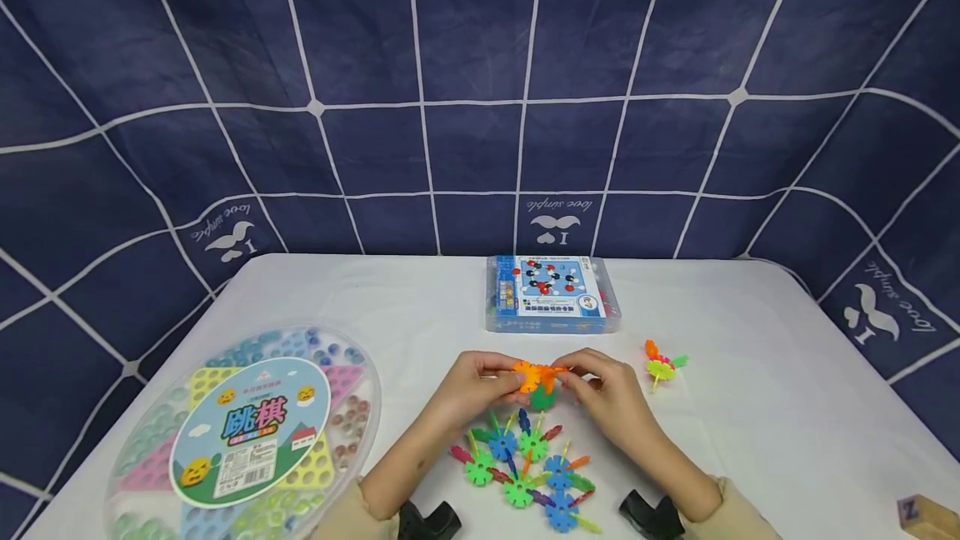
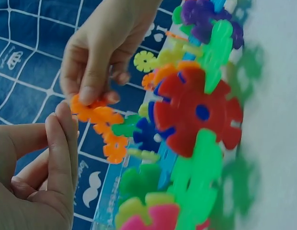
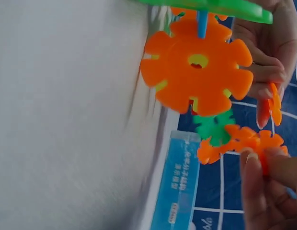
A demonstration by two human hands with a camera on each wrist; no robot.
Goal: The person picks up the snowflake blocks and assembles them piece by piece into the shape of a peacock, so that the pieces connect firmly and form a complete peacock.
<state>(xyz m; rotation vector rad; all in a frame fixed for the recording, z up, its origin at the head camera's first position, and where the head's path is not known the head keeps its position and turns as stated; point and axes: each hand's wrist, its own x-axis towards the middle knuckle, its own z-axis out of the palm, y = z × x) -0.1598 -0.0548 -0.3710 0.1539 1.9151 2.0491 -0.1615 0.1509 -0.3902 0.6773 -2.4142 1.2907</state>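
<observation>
My left hand pinches a single orange snowflake disc, which shows edge-on in the right wrist view. In my right hand, thumb and fingers grip a short chain of orange snowflake discs with a green disc hanging off it. Both hands meet close together, raised over the table, their pieces nearly touching in the head view. Below them stands a joined build of snowflake discs, green and blue on top with coloured spokes. Seen close in the left wrist view, its side has a large red disc.
A round jump-chess set with marbles lies on the left. Behind the hands is a clear plastic box with a molecule picture. A small snowflake build stands to the right, and a wooden block at the right front edge.
</observation>
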